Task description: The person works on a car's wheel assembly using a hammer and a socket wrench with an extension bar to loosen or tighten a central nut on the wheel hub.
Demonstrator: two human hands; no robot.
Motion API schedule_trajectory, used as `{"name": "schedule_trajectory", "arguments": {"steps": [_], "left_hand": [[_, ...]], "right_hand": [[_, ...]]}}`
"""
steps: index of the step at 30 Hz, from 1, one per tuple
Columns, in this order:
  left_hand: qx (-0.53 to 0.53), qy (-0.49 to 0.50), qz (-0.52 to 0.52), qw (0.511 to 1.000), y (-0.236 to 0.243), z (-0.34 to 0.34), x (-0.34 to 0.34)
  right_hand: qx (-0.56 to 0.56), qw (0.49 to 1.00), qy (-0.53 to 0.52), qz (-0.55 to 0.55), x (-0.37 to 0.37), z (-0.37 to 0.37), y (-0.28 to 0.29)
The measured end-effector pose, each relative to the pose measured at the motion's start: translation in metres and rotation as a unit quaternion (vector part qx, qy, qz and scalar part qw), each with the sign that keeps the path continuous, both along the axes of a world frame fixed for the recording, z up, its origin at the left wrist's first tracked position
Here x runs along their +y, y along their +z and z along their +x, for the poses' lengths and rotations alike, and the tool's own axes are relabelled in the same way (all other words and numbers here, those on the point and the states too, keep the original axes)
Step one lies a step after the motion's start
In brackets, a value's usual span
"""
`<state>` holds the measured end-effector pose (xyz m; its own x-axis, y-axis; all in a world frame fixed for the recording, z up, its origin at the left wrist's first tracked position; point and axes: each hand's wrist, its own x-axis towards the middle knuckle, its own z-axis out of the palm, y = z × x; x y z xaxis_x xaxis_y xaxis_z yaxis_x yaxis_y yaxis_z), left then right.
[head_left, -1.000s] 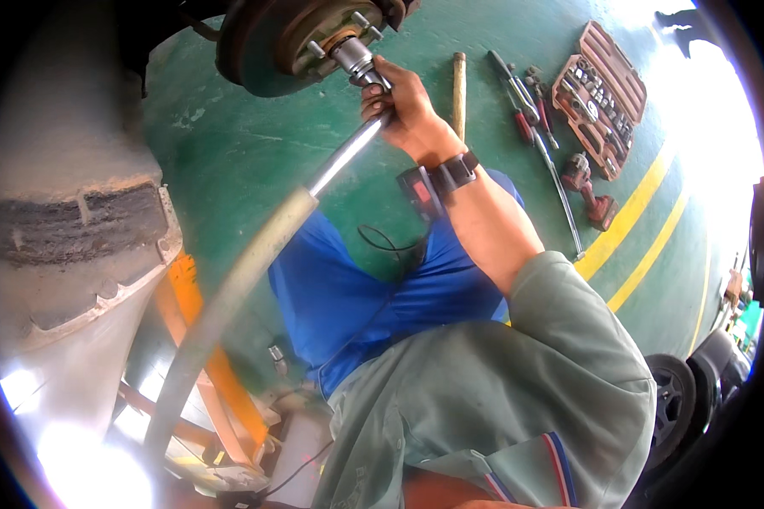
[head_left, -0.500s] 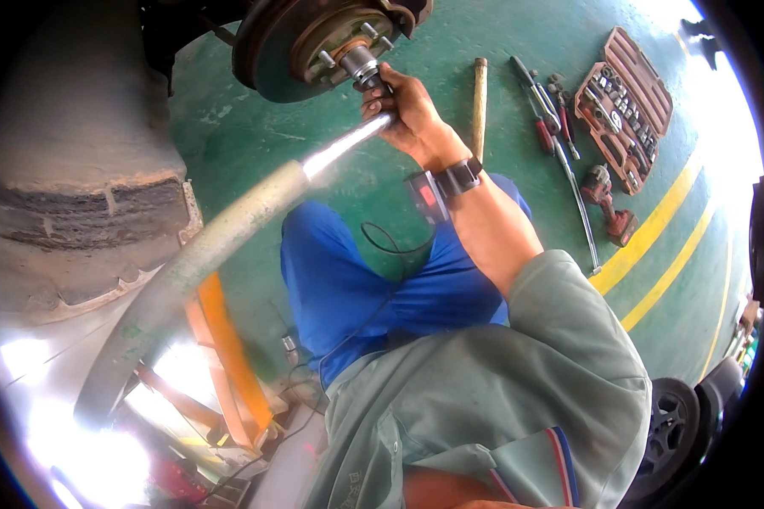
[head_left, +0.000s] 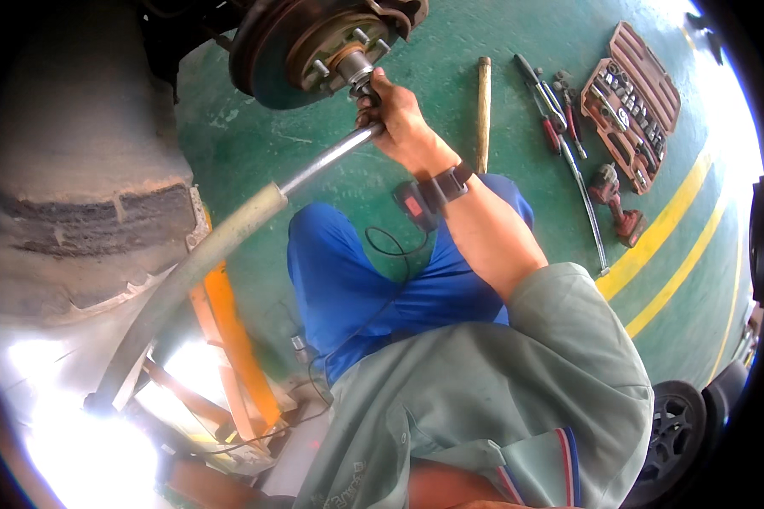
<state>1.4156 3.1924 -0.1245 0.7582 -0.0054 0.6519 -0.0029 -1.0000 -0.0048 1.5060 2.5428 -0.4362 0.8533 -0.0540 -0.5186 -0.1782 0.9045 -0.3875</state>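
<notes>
Here | right grip [head_left: 396, 117]: closed round smooth metal bar [head_left: 329, 158] | left grip: overexposed, cannot tell

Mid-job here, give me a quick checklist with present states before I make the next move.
1. Socket at the centre of the wheel hub: ok; seating depth: cannot tell.
2. Right hand gripping beside the socket: ok.
3. Pipe sleeved over the steel bar: ok; overlap inside: cannot tell.
4. Left hand's grip: cannot tell, the hand is not visible and glare washes out the pipe's far end.
5. Cable loop apart from the bar: ok.
</notes>
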Motion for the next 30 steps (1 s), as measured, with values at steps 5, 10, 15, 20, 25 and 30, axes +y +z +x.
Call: {"name": "schedule_trajectory", "arguments": {"steps": [5, 10, 15, 20, 25, 30], "left_hand": [[-0.011, -0.001, 0.006, 1.0, 0.012, -0.011, 0.009], [-0.013, -0.009, 0.026, 1.0, 0.025, -0.011, 0.014], [-0.001, -0.015, 0.015, 1.0, 0.008, 0.002, 0.02], [-0.013, -0.023, 0.03, 0.999, 0.009, -0.001, 0.025], [-0.01, -0.057, 0.214, 0.975, 0.028, -0.002, 0.05], [0.015, -0.037, 0.048, 0.998, 0.017, -0.005, 0.068]], "right_hand": [[0.002, 0.999, -0.008, 0.053, -0.001, 0.007, 0.002], [-0.034, 0.999, -0.024, 0.033, -0.004, 0.008, -0.004], [-0.012, 0.999, -0.04, -0.03, 0.004, 0.006, 0.005], [-0.024, 0.999, -0.029, -0.014, 0.003, 0.011, -0.002], [0.012, 0.998, -0.06, -0.01, -0.005, 0.007, 0.001], [-0.016, 0.999, -0.032, -0.005, 0.004, 0.013, -0.002]]}}
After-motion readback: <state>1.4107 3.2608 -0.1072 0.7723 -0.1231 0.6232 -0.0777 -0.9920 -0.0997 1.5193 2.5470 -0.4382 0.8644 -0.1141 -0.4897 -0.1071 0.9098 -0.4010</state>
